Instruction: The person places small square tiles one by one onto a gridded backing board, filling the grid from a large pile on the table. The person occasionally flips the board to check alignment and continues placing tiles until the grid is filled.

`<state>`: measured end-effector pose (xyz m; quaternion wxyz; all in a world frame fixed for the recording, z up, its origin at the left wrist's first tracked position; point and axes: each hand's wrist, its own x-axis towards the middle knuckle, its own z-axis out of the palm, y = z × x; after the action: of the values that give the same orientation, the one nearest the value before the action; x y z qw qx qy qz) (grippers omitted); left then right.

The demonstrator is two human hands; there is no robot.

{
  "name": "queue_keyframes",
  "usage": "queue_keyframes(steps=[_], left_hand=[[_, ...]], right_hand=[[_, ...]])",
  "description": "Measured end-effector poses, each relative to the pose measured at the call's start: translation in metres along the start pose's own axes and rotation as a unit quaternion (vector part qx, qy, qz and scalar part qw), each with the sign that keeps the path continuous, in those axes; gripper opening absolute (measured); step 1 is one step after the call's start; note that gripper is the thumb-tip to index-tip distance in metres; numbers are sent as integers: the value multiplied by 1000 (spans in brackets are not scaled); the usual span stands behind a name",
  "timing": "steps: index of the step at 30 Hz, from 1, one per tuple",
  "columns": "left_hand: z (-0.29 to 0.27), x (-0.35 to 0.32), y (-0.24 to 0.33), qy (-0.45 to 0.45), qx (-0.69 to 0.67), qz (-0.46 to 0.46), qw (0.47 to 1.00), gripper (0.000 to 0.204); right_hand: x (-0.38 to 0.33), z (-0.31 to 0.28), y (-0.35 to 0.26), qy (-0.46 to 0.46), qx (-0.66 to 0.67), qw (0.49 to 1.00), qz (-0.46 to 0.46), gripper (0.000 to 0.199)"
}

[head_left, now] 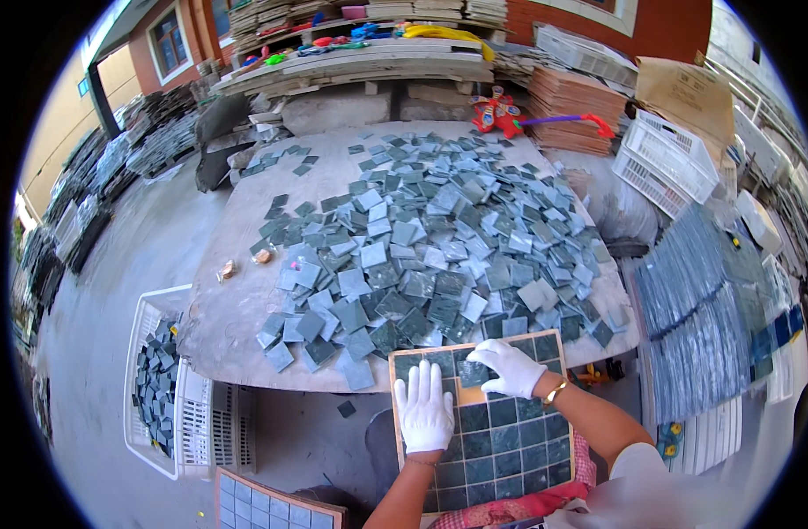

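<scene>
A wooden-framed grid tray (555,339) rests on my lap, most of its squares filled with dark green stone tiles. My left hand (424,412), in a white glove, lies flat with fingers spread on the tray's left side. My right hand (508,367), also gloved in white, pinches a green tile (473,374) over a square in the tray's second row. Just beyond the tray, a big heap of loose grey-green tiles (439,247) covers a round stone table (228,317).
A white plastic crate (192,414) with several green tiles stands on the floor at left. Another framed grid tray (272,507) lies near my left knee. Stacked tile sheets (695,317) and white crates (664,159) crowd the right. Shelves of slabs line the back.
</scene>
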<state>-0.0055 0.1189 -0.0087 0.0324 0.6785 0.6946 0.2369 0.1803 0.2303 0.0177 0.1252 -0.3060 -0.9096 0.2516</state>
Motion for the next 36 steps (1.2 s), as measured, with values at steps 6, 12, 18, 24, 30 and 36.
queue_keyframes(steps=[6, 12, 18, 24, 30, 36], left_hand=[[6, -3, -5, 33, -8, 10, 999, 49], [5, -4, 6, 6, 7, 25, 1000, 60], [14, -4, 29, -93, 63, 82, 990, 82], [32, 22, 80, -105, 72, 141, 982, 89], [49, -77, 127, -255, -142, 434, 853, 72], [8, -106, 62, -179, -329, 348, 859, 32]], right_hand=[[-9, 23, -16, 40, 1, 999, 12, 42], [-34, 38, -30, 81, 124, 982, 121, 44], [-78, 17, -15, 328, 246, 887, 211, 37], [-119, 12, 1, 387, 256, 843, 271, 26], [-95, 0, 32, 409, -7, 896, 172, 41], [-23, 32, -38, 119, -229, 925, 279, 80]])
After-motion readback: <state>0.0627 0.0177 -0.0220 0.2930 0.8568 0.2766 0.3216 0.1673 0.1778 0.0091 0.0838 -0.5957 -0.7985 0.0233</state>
